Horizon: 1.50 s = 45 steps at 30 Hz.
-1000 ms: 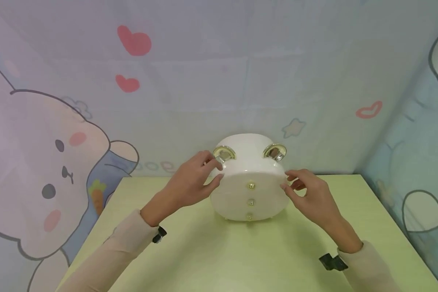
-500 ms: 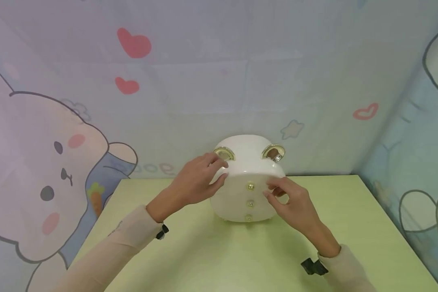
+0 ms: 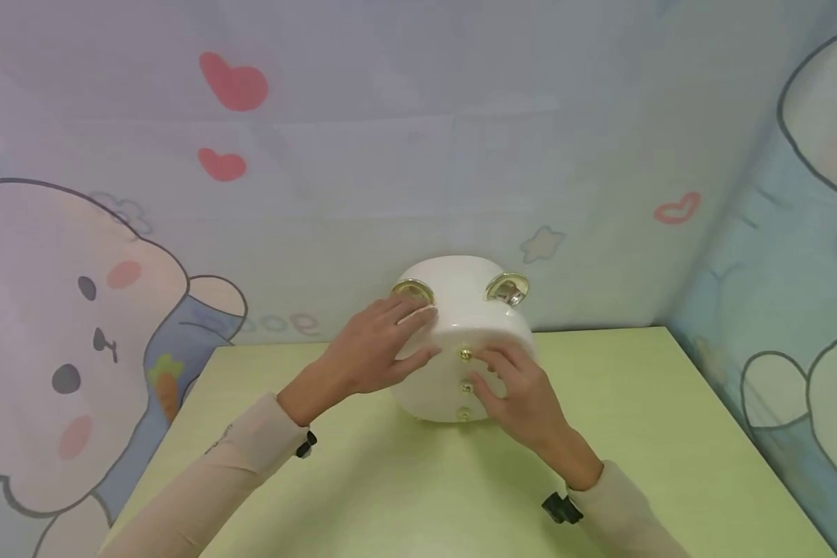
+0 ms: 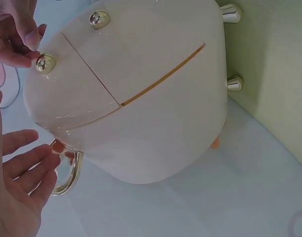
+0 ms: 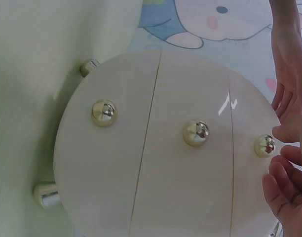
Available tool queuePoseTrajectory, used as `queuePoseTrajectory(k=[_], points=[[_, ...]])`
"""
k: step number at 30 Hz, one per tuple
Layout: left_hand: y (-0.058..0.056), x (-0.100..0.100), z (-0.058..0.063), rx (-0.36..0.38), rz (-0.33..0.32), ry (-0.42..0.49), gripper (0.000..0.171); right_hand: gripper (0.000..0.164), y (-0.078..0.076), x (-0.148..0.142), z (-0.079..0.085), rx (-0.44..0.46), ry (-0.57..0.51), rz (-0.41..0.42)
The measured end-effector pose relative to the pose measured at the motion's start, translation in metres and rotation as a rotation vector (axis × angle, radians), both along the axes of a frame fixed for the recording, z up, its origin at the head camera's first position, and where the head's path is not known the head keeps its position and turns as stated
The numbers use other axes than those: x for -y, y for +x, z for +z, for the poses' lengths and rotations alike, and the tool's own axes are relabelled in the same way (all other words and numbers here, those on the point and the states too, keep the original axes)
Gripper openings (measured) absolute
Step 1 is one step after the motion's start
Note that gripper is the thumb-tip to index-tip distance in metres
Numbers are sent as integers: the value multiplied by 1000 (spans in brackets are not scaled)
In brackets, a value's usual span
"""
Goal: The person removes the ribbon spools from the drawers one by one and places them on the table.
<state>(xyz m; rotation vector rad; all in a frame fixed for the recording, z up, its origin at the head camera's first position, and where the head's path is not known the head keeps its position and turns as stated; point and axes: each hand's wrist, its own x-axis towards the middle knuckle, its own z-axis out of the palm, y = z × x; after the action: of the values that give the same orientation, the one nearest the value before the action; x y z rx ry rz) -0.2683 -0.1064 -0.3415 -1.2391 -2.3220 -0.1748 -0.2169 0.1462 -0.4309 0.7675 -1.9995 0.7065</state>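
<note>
A white rounded drawer box [image 3: 418, 387] stands on the table, with three gold knobs down its front and two gold ear-shaped pieces on top. My right hand [image 3: 526, 399] is at the front, its curved fingertips beside the top knob [image 5: 265, 146]; whether they touch it is unclear. In the left wrist view, a fingertip of that hand meets the edge of the knob [image 4: 45, 63]. My left hand [image 3: 366, 349] lies by the box's upper left, its fingers extended near the left gold ear [image 4: 67, 170]. Thin seams divide the front into drawers.
The pale green table [image 3: 621, 411] reaches out on both sides of the box. Behind it hangs a printed cloth backdrop [image 3: 363, 170] with hearts and cartoon animals. Short gold feet [image 5: 47, 194] hold the box up.
My right hand has moved left from the box's right side to the top knob. My left hand has stayed near the left ear, and the head view has shifted slightly.
</note>
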Motion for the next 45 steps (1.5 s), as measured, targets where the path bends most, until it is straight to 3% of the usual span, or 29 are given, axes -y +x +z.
queuePoseTrajectory(k=[11,17,22,27,32,45], points=[[-1,-2,4,119,27,-102,66,33,-7,9,-1,-52,11,-44],[-6,7,9,221,-19,-194,73,27,-10,18,2,-83,69,-71],[-14,17,11,319,-56,-253,68,25,-12,20,1,-101,113,-99],[-18,26,8,348,-81,-280,58,22,-14,21,1,-115,128,-113],[-20,29,3,343,-86,-285,59,23,-15,23,1,-137,120,-124],[-16,25,3,344,-72,-272,58,15,-15,26,3,-172,96,-128]])
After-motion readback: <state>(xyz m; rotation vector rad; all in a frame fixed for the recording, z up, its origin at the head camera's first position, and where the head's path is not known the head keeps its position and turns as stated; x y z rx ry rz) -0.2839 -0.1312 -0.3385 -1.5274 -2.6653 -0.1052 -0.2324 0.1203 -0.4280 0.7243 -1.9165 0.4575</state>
